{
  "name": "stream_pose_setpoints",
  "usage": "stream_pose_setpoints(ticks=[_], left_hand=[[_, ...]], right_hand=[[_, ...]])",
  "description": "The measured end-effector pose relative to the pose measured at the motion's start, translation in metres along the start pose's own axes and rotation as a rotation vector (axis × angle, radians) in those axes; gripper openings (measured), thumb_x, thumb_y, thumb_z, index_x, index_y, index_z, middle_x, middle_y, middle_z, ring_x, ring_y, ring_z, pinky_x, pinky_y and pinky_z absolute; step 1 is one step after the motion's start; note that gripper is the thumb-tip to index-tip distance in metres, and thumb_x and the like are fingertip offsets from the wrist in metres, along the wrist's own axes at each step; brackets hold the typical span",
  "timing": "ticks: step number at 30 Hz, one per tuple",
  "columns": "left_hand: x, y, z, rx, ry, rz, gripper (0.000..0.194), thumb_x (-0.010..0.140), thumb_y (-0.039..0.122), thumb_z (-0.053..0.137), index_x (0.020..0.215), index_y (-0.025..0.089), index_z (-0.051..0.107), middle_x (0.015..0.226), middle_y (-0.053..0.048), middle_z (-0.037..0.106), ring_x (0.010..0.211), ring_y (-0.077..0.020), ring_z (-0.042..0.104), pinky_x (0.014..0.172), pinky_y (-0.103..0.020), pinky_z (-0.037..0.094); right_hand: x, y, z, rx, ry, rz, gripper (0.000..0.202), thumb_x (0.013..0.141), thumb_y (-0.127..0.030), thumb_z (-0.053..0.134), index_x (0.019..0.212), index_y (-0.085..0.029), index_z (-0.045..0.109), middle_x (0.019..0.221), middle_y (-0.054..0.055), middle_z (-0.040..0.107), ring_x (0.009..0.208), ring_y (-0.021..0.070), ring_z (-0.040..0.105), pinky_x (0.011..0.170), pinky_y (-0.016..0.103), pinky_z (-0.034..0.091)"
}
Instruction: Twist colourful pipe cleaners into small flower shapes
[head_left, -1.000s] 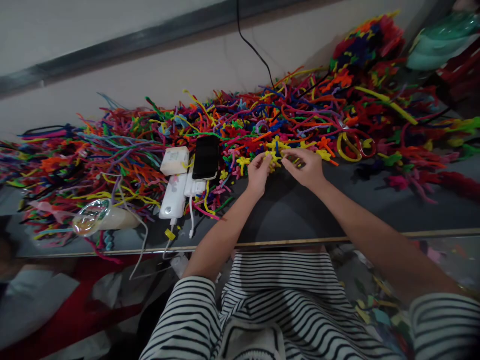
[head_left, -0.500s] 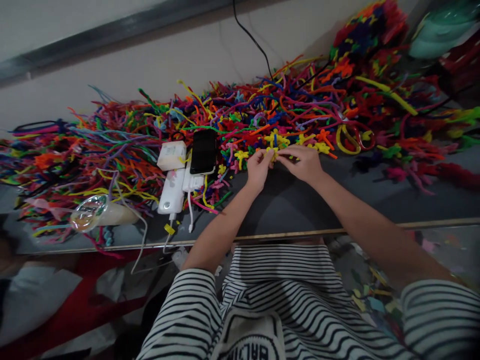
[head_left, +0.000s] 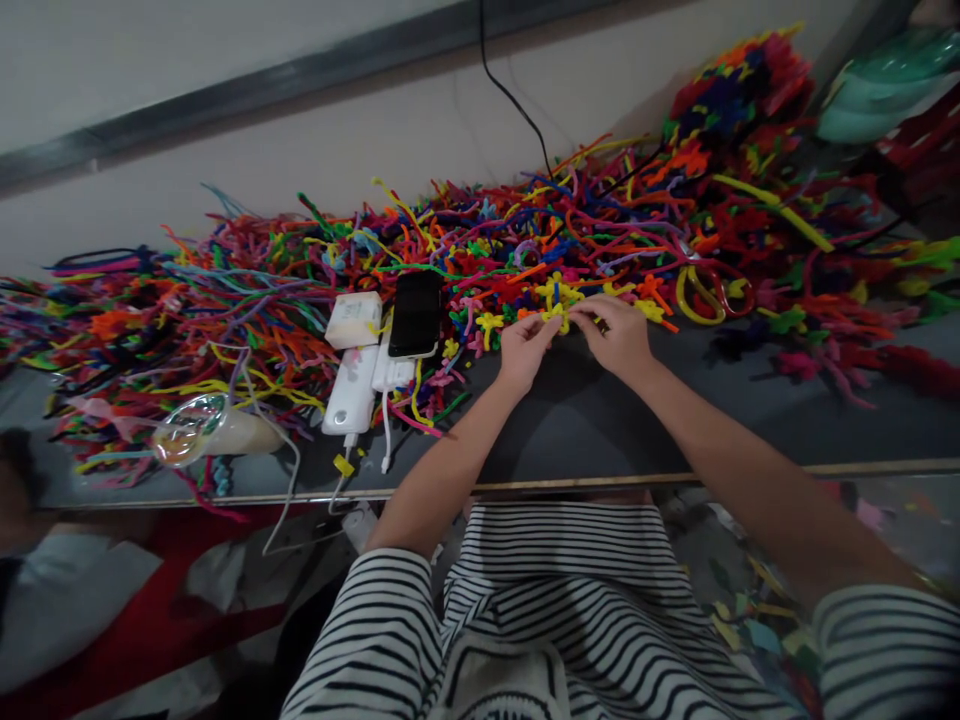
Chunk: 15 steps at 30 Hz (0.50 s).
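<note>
Between my hands, over the front of the pile, is a small yellow pipe-cleaner flower (head_left: 556,318). My left hand (head_left: 526,352) pinches its near left side between thumb and fingertips. From the right, my right hand (head_left: 616,335) has its thumb and forefinger closed at the flower's edge; the fingertips partly hide what they grip. Just behind lie more yellow pipe-cleaner flowers (head_left: 551,290), and another yellow one (head_left: 489,328) lies left of my left hand.
A long heap of coloured pipe cleaners (head_left: 300,270) runs along the wall. Scissors (head_left: 699,297) with yellow and red handles lie to the right. At left are a phone (head_left: 415,315), a white power bank (head_left: 350,390), a white box (head_left: 353,319) and a tipped plastic cup (head_left: 244,432).
The whole view has shifted slightly, so the table sits a little lower in it. My hands stay together at the yellow flower, with the right fingertips slightly farther from the left.
</note>
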<state>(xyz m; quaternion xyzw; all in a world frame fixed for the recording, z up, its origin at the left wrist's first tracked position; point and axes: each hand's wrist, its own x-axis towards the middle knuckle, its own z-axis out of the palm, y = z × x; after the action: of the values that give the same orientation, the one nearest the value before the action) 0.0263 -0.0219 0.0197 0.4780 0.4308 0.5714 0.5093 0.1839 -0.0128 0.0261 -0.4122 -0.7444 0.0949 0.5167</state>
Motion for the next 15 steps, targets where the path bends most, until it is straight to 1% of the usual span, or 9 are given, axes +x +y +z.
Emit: stream_pose_setpoints(ticks=[5, 10, 13, 15], left_hand=[[0.0003, -0.0017, 0.0003, 0.025, -0.005, 0.032, 0.054, 0.067, 0.066, 0.08, 0.056, 0.018, 0.058, 0.051, 0.005, 0.048, 0.049, -0.0053, 0.037, 0.048, -0.022, 0.028], [0.0006, -0.0015, 0.0004, 0.04, -0.002, 0.024, 0.052, 0.067, 0.062, 0.082, 0.056, 0.017, 0.058, 0.051, 0.005, 0.05, 0.049, -0.0057, 0.041, 0.05, -0.022, 0.033], [0.001, -0.0016, 0.0006, 0.034, 0.013, 0.004, 0.048, 0.069, 0.056, 0.084, 0.057, 0.017, 0.059, 0.052, 0.005, 0.051, 0.051, -0.0058, 0.043, 0.052, -0.021, 0.035], [0.0022, -0.0029, 0.0005, 0.018, 0.032, 0.005, 0.042, 0.072, 0.05, 0.084, 0.059, 0.017, 0.061, 0.054, 0.005, 0.051, 0.051, -0.0058, 0.043, 0.052, -0.021, 0.035]], right_hand=[[0.0, 0.0007, 0.0009, -0.005, -0.002, -0.009, 0.032, 0.099, -0.047, 0.053, 0.088, -0.023, 0.072, 0.09, 0.008, 0.076, 0.086, 0.0231, 0.072, 0.078, 0.037, 0.056], [-0.0003, 0.0024, 0.0006, -0.022, -0.013, -0.009, 0.029, 0.098, -0.042, 0.054, 0.085, -0.023, 0.071, 0.088, 0.007, 0.075, 0.084, 0.023, 0.071, 0.078, 0.037, 0.055], [0.0004, 0.0013, 0.0, -0.015, -0.023, 0.006, 0.029, 0.098, -0.042, 0.054, 0.085, -0.023, 0.071, 0.088, 0.007, 0.075, 0.085, 0.0233, 0.07, 0.079, 0.038, 0.055], [0.001, 0.0003, 0.0008, 0.016, -0.022, 0.041, 0.032, 0.097, -0.046, 0.054, 0.084, -0.022, 0.071, 0.087, 0.008, 0.074, 0.085, 0.0232, 0.07, 0.079, 0.038, 0.055]])
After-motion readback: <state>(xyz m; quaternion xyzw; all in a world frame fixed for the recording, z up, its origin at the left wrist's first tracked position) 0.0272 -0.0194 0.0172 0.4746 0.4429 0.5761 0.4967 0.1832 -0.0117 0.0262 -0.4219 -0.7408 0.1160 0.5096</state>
